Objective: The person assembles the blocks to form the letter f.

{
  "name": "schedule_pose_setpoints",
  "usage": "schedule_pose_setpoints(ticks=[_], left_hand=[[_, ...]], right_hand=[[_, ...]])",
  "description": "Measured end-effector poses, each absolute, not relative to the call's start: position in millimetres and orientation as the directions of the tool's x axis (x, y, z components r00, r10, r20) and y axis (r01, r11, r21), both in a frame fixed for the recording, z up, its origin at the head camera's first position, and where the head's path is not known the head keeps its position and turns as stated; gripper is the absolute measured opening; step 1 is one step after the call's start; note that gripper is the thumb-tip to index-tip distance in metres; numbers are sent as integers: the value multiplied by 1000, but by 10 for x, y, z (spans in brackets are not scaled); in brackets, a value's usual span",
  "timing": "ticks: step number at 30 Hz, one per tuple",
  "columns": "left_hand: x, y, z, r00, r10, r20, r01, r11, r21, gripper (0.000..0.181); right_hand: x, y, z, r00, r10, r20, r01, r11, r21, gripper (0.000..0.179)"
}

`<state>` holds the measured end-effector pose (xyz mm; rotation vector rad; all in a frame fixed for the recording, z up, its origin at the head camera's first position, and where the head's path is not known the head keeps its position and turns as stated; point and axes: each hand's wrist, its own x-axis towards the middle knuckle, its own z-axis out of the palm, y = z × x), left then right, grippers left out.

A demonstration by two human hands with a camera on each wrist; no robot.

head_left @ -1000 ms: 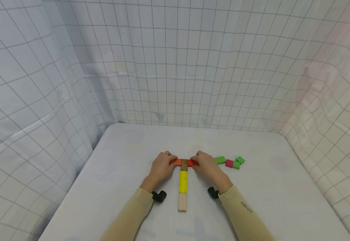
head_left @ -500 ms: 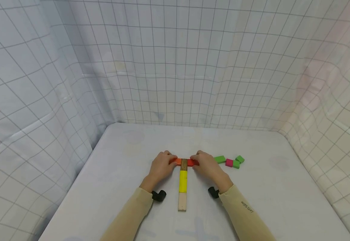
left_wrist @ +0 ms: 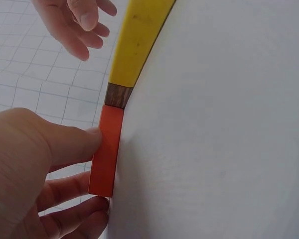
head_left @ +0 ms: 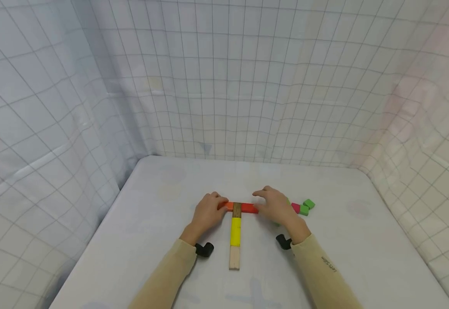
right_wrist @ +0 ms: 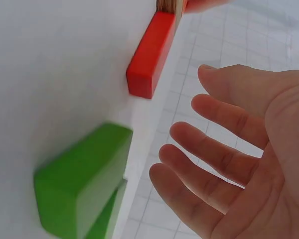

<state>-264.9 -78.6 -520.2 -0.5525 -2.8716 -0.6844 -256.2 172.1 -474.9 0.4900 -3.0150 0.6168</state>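
Observation:
Several coloured wooden blocks form a T on the white table. Its stem is a pale wood block (head_left: pixel 234 257), a yellow block (head_left: pixel 235 231) and a dark brown block (head_left: pixel 237 210) at the junction. My left hand (head_left: pixel 208 214) pinches the orange block (left_wrist: pixel 107 149), the left arm of the T, its thumb on one long side and fingers at the other side and end. The red block (right_wrist: pixel 150 50) lies against the brown one on the right. My right hand (head_left: pixel 279 209) hovers off its outer end, fingers apart and holding nothing.
Long green blocks (right_wrist: pixel 82 169) lie beneath and beside the right hand, partly hidden by it in the head view. Further right are a crimson block (head_left: pixel 295 208) and small green blocks (head_left: pixel 308 204). Gridded white cloth (head_left: pixel 224 86) walls the table's back and sides.
My right hand has let go of the red block and moved right, its fingers spreading. The left hand stays on the orange block, and the T keeps its shape.

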Motion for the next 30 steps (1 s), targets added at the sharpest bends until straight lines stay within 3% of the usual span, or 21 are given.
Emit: schedule_pose_setpoints(ticks=[22, 30], left_hand=[[-2634, -815, -5200, -914, 320, 249, 401, 807, 434, 23], [-2643, -815, -5207, -909, 327, 260, 412, 801, 434, 22]], right_hand=[[-2329, 2301, -4871, -951, -296, 85, -303, 850, -431, 37], [-2275, 2409, -4936, -943, -330, 43, -306, 805, -508, 46]])
